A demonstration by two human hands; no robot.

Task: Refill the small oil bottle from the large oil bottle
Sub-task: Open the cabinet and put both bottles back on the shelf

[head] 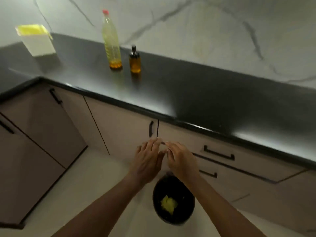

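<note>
The work surface is a dark, glossy countertop (188,93) that turns a corner at the left. Behind it rises a white marble-veined wall (188,23). Beige cabinets (123,120) with black handles (218,153) stand below, on a pale floor (95,177).

A white container (40,44) with a yellow top stands on the counter at the far left, well apart from the bottles. A round black bin (154,195) sits on the floor with a yellow item (169,203) inside.

The large oil bottle (112,43) stands upright near the wall, long axis vertical, red cap (105,12) on top; oil fills only its base. The small oil bottle (135,63), amber with a black top, stands upright just beside it on the right, not touching. Nothing lies between the bottles and the counter's front edge.

Both hands hang in front of the cabinets, below the counter edge and above the bin, well apart from the bottles. The left hand (147,159) has straight, spread fingers and holds nothing. The right hand (181,159) has bent fingers meeting the left fingertips; blur hides whether they pinch anything.
</note>
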